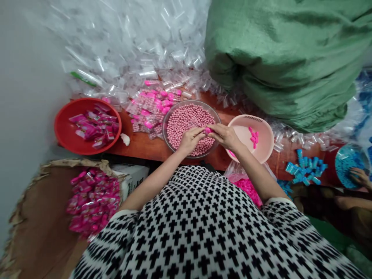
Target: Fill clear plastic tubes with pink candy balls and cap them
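Head view: we are pinching pink cap point(208, 131) with right hand point(226, 136); left hand point(190, 140) is closing fingertips against it, seemingly gripping clear tube. Cap is sitting above bowl point(164, 131) of pink beads point(182, 118). For clean work, we should be working low over bowl, aligning cap squarely, pressing evenly, catching stray beads.

On the surface point(145, 147), bead bowl point(165, 135) sits between packet bowl point(65, 128) at left and basket point(240, 133) at right, tubes point(162, 48) and sack point(279, 58) behind.
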Tool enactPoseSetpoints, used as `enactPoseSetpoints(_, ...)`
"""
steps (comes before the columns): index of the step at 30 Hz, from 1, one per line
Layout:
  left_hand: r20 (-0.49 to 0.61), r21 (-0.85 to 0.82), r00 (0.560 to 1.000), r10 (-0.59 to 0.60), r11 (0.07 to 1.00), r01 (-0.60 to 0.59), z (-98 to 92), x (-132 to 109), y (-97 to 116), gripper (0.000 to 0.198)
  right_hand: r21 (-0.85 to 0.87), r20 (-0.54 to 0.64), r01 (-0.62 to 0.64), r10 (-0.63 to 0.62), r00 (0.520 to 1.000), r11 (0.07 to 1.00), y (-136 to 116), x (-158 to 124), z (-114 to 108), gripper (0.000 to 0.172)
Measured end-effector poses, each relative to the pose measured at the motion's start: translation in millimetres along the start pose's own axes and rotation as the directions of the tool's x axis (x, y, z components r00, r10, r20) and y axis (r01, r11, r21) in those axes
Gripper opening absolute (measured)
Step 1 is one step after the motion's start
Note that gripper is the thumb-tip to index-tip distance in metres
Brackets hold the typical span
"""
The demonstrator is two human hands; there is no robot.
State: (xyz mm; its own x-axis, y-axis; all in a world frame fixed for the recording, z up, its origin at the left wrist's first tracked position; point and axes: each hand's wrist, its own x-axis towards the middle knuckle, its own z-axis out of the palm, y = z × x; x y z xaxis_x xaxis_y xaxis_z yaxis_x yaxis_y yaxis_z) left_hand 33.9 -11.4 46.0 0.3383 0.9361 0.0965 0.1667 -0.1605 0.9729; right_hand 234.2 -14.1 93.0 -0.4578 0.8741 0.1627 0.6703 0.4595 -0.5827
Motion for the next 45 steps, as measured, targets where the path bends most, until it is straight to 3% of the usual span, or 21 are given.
enactPoseSetpoints(7,-0.094,-0.079,0.995,-0.043,0.996,0.036,-12.4,-6,8,0.031,-0.025,0.048,0.003,-0.002,0.999,1.0,-13,7,8,0.04)
enactPoseSetpoints(12,-0.044,-0.006,0.999,-0.003,1.0,0.002,-22.3,-4,16,0.031,-0.058,0.095,0.005,0.001,0.996,0.998,-15,11,15,0.04)
enactPoseSetpoints(15,0.011,-0.006,1.0,-0.023,1.0,0.023,-26.1,-2,13,0.029,0.063,0.127,-0.051,0.042,0.991,0.997,-13,18,13,0.041)
enactPoseSetpoints(17,0.009,-0.123,0.997,-0.071,0.99,0.071,-25.7,-2,10,0.03,0.228,0.14,-0.149,0.119,0.983,0.962,-15,22,8,0.041)
enactPoseSetpoints(19,-0.033,-0.32,0.986,-0.164,0.936,0.145,-23.5,-1,7,0.036,0.456,0.161,-0.269,0.219,0.962,0.848,-19,23,2,0.042)
enactPoseSetpoints(22,-0.073,-0.565,0.941,-0.33,0.791,0.234,-21.2,0,6,0.049,0.773,0.228,-0.373,0.323,0.918,0.513,-25,19,-3,0.051)
enactPoseSetpoints(24,-0.081,-0.616,0.926,-0.369,0.749,0.245,-22.1,1,6,0.053,0.859,0.264,-0.391,0.368,0.891,0.331,-26,16,0,0.056)
enactPoseSetpoints(25,-0.095,-0.608,0.928,-0.36,0.759,0.233,-23.2,1,6,0.052,0.872,0.268,-0.397,0.399,0.877,0.286,-26,16,3,0.056)
enactPoseSetpoints(29,-0.123,-0.401,0.971,-0.203,0.906,0.139,-29.2,0,7,0.037,0.884,0.265,-0.414,0.498,0.826,0.217,-27,26,15,0.049)
enactPoseSetpoints(31,-0.116,-0.289,0.987,-0.112,0.954,0.075,-31.3,-2,8,0.029,0.867,0.376,-0.481,0.464,0.802,0.129,-30,34,20,0.046)
enactPoseSetpoints(34,-0.14,-0.223,0.989,-0.058,0.974,0.025,-33.3,-6,8,0.024,0.791,0.58,-0.611,0.374,0.723,-0.045,-37,43,28,0.04)
enactPoseSetpoints(37,-0.155,-0.202,0.985,-0.071,0.979,0.039,-35.4,-10,7,0.026,0.783,0.606,-0.604,0.398,0.689,-0.148,-42,46,43,0.032)
enactPoseSetpoints(42,-0.167,-0.181,0.982,-0.087,0.982,0.056,-42.5,-15,-3,0.031,0.814,0.567,-0.548,0.465,0.68,-0.191,-52,51,74,0.028)
enactPoseSetpoints(45,-0.182,-0.175,0.976,-0.122,0.981,0.09,-57.9,-10,-15,0.036,0.795,0.581,-0.594,0.44,0.685,-0.127,-48,61,81,0.038)
